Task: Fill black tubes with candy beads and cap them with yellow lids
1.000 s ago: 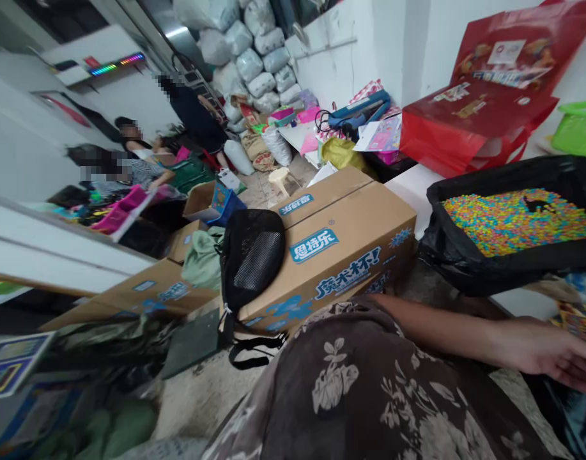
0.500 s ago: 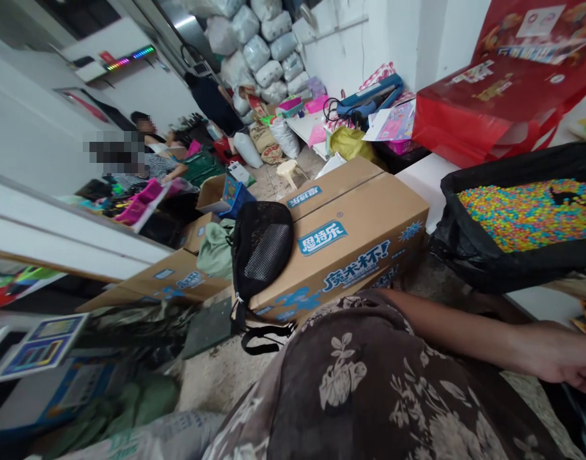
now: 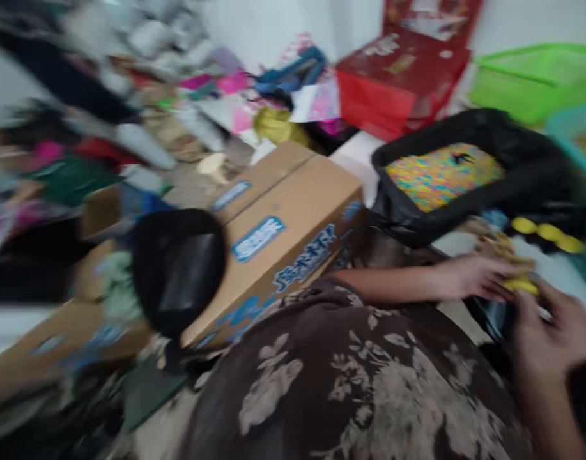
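Observation:
My left hand (image 3: 477,278) reaches in at the right, its fingers closed at a small yellow piece (image 3: 521,285). On the other side of that piece, my right hand (image 3: 551,332) curls its fingers and thumb against it. Motion blur hides the fine detail of the grip. Just beyond the hands lies a row of several yellow round-topped black pieces (image 3: 547,233), on a white surface. A black-lined tray (image 3: 408,227) stands behind, filled with small multicoloured beads (image 3: 441,176) with a dark object on top.
A large cardboard box (image 3: 293,198) stands left of the beads, with a black mesh-backed bag or cap (image 3: 180,268) against it. Behind are a red bag (image 3: 398,83), a green basket (image 3: 532,76) and a teal basket (image 3: 575,137). Brown scraps (image 3: 496,243) lie by my hands.
The view has swung right, so the scene shifts left. My right hand and the yellow piece are now visible; before, only my left arm and part of its hand showed.

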Demonstrator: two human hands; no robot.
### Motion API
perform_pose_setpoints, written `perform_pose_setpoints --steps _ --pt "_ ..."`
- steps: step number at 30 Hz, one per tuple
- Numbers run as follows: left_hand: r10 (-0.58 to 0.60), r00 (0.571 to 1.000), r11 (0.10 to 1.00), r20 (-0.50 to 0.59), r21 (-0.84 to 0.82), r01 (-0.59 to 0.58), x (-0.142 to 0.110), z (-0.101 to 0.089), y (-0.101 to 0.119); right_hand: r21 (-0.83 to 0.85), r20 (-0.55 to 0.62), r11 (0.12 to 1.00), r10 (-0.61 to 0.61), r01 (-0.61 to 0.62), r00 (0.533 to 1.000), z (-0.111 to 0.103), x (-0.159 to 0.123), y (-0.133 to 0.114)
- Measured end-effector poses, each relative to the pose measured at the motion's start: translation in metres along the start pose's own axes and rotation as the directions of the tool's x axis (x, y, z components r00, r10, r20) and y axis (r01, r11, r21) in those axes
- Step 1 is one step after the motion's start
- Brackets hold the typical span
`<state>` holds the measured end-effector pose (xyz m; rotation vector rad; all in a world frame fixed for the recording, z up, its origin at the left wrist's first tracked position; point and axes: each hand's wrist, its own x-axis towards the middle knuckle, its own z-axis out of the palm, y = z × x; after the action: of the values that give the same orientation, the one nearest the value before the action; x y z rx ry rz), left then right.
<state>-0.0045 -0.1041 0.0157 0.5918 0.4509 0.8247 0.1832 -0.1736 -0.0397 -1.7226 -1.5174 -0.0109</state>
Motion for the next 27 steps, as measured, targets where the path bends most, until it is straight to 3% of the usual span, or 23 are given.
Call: perform_pose_setpoints --steps 1,2,7,11,15,19,24,27 --pt "-0.055 0.998 0.998 -0.004 -0.024 0.055 0.002 0.005 -0.002 0.026 -0.128 0.998 -0.045 0.049 0.991 0.004 -0.002 0.003" --pt "-0.115 0.993 0.993 -0.003 -0.041 0.115 0.005 0.009 -0.006 0.066 -0.182 0.991 -0.099 0.113 0.978 0.007 -0.004 0.004" --pt "-0.335 0.938 0.942 -0.095 -0.024 0.334 0.037 0.011 -0.028 0.171 -0.242 0.971 -0.124 0.168 0.962 0.020 0.000 0.001" --pt "-0.330 0.922 0.938 -0.201 0.042 0.345 0.047 0.004 -0.033 0.160 -0.212 0.975 -0.121 0.157 0.970 0.017 -0.002 0.000" --pt "-0.330 0.918 0.936 -0.219 0.055 0.349 0.046 0.004 -0.035 0.050 -0.181 0.974 -0.208 0.220 0.961 0.012 -0.001 0.008" --pt "-0.370 0.908 0.916 -0.196 0.087 0.392 0.048 0.008 -0.036 0.056 -0.239 0.951 -0.284 0.305 0.929 0.011 0.001 0.010" --pt "-0.366 0.919 0.924 -0.144 0.064 0.378 0.049 0.008 -0.034 0.148 -0.234 0.971 -0.151 0.189 0.960 0.012 -0.001 0.004" --pt "-0.393 0.909 0.914 -0.136 0.052 0.403 0.051 0.006 -0.031 0.110 -0.219 0.978 -0.152 0.179 0.964 0.013 -0.001 0.004"
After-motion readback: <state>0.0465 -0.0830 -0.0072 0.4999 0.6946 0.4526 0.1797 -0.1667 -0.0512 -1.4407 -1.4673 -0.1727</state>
